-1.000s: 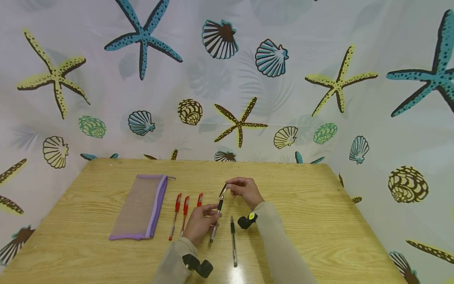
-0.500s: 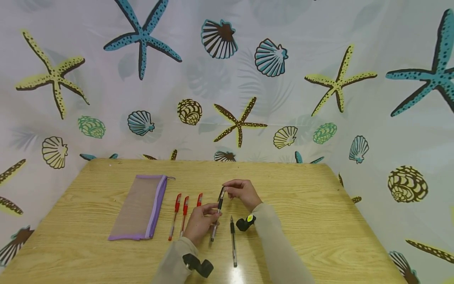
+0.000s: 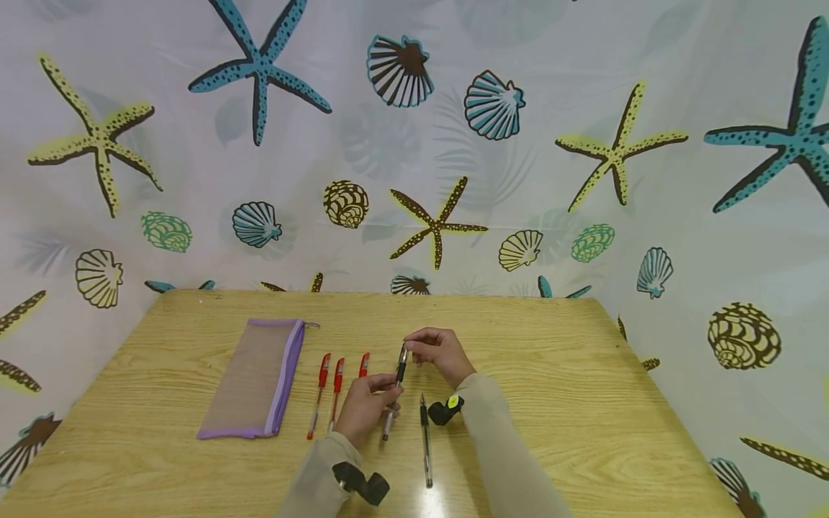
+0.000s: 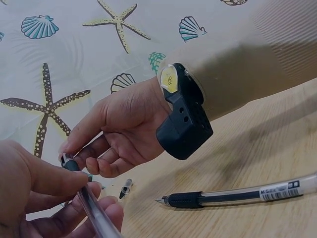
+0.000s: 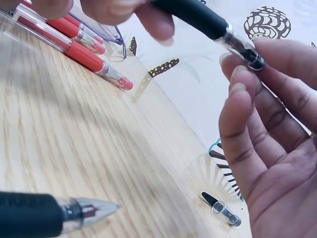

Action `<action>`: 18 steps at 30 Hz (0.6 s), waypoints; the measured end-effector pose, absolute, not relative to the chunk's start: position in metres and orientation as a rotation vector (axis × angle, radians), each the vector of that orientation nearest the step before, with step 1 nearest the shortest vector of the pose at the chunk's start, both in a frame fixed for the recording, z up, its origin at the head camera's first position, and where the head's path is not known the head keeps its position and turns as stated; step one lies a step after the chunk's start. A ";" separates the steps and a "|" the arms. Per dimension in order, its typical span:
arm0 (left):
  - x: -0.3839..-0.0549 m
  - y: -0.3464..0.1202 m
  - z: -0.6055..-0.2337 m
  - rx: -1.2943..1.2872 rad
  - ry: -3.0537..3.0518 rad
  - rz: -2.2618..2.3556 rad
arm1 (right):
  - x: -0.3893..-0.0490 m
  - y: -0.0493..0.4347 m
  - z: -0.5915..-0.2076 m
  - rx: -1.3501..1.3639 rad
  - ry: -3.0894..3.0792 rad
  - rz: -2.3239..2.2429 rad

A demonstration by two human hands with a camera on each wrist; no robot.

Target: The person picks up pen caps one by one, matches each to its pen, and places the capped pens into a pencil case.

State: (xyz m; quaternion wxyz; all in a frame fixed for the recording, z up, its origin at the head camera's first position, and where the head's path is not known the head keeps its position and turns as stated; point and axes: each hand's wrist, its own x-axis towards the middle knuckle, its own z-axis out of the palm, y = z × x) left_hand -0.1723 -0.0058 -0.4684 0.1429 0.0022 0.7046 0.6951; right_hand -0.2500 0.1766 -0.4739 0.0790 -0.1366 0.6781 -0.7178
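In the head view you have two hands at lower centre, one left hand (image 3: 365, 408) and one right hand (image 3: 443, 352), and two black wrist cameras (image 3: 447, 411), one per wrist. You have five pens in all: three red pens (image 3: 322, 381) just left of lower centre and two black pens (image 3: 425, 440) at lower centre. Count also one loose pen cap (image 4: 127, 187), low and left of centre in the left wrist view, one pouch (image 3: 252, 378) in the head view's lower left, one table (image 3: 550, 374) across its lower half, and one printed backdrop (image 3: 298, 158) above.
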 end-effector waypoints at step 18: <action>-0.172 -0.007 -0.470 0.023 1.902 2.117 | -0.245 0.169 -0.475 -0.391 2.057 -2.152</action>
